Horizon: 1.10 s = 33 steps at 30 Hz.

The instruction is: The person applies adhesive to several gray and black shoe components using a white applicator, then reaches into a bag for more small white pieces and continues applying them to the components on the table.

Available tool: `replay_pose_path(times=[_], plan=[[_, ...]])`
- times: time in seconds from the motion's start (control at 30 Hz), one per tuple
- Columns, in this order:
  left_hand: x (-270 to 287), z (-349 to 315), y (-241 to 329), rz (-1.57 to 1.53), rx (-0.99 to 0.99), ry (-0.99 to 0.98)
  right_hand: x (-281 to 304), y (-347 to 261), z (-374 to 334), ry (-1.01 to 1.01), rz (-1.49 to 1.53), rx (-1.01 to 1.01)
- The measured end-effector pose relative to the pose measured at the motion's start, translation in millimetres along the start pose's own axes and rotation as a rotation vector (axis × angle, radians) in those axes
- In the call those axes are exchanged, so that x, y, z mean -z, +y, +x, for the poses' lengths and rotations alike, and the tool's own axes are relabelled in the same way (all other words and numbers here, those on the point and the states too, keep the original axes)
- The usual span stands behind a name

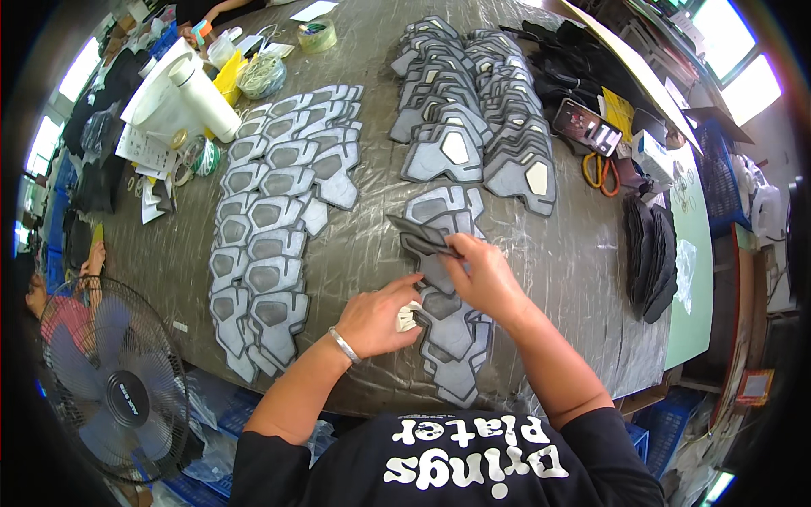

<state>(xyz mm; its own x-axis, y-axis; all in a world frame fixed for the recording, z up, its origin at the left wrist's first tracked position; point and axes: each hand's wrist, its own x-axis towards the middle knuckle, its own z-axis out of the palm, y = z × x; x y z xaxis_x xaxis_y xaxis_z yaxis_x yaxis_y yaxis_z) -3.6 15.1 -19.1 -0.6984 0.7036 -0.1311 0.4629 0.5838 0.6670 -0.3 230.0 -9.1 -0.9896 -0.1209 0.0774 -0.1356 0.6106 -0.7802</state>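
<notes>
My right hand (483, 275) pinches the edge of a dark grey flat cut piece (420, 234), tilted up off the table. Beneath it runs an overlapping row of grey-blue shaped pieces (448, 325) with dark edges, reaching toward me. My left hand (376, 321) is curled around several small off-white pieces (408, 317), its fingertips close to that row. Farther off stand overlapping stacks of similar pieces (443, 156), the front ones bearing a white inset. To the left lie more overlapping rows of grey pieces (279, 245) with darker centres.
A phone (587, 127), orange-handled scissors (601, 173) and black cut pieces (650, 258) lie right. Far left are a white bottle (203, 101), tape roll (317, 36) and string (262, 76). A fan (118, 389) stands near left. Another person's hand (95, 258) shows beyond it.
</notes>
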Motion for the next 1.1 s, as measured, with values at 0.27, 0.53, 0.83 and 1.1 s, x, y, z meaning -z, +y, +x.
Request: replay_pose_path(times=[0.27,0.53,0.83,1.1], plan=[[-8.7,0.1,-0.2,0.136,0.024,0.026,-26.4,3.6,-32.7,-0.124,0.035,0.18],[-8.0,-0.2,0.6,0.133,0.056,0.021,-11.9,-0.6,-36.9,-0.047,0.176,0.18],[-8.8,-0.7,6.6,0.118,0.053,0.013,-14.8,-8.9,-33.0,0.085,-0.334,-0.072],[-11.2,5.2,-6.2,0.115,-0.101,0.132,4.4,-0.5,-46.0,-0.156,0.096,-0.128]])
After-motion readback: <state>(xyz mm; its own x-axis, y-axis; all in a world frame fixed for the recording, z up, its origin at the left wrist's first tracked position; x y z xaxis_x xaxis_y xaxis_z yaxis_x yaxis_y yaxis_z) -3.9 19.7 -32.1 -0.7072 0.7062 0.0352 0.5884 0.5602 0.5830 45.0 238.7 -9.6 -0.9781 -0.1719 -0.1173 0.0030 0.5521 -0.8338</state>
